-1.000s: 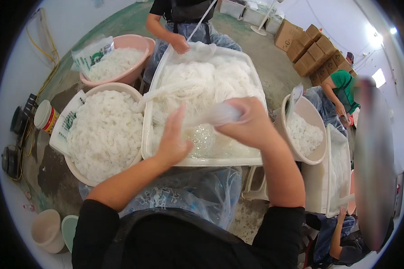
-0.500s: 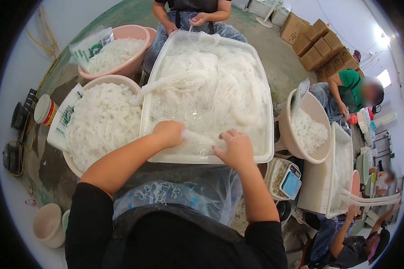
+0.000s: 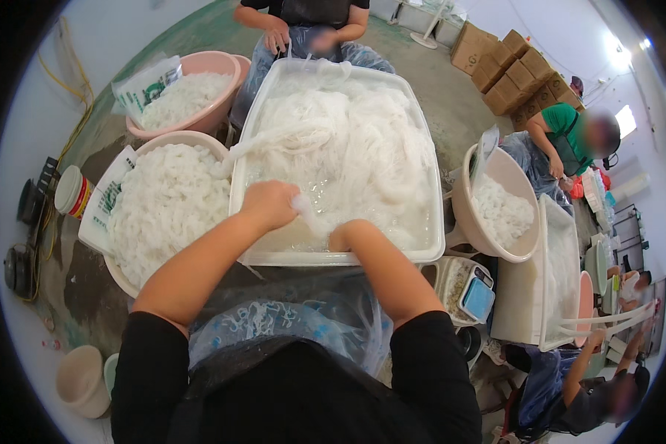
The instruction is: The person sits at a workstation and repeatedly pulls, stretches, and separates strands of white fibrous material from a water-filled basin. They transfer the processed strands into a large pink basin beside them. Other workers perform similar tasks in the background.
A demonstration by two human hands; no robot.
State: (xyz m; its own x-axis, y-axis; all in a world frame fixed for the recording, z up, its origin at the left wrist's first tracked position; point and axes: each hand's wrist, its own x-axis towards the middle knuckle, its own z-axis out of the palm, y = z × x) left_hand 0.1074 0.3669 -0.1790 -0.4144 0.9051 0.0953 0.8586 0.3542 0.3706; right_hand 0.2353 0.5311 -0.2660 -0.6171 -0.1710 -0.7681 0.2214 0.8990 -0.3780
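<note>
A large white tub [image 3: 238, 244] stands before me, with a tangled heap of long, wet, whitish strands [image 3: 314, 122] in water. My left hand [image 3: 271, 203] is closed over the tub's near left part, and a bunch of the strands [image 3: 307, 213] comes out of its fist. Beside it, just inside the near rim, my right hand [image 3: 345, 235] reaches down into the tub against the lower end of that bunch. Its fingers are hidden behind the hand and wrist. A thick rope of strands runs over the left rim to a pale basin [image 3: 218, 140] piled with white knotted clumps [image 3: 174, 203].
Another pink basin [image 3: 233, 85] stands far left, and a beige basin [image 3: 522, 248] of white clumps at right. A scale [image 3: 477, 296] sits below it. Across the tub sits a person [image 3: 314, 15]; others work at right near a second white tub [image 3: 546, 288]. Cardboard boxes [image 3: 522, 66] are stacked behind.
My right hand has gone from spread fingers above the water to reaching down toward the left hand. The left hand keeps its bunch, slightly farther up. The whole view has shifted a little.
</note>
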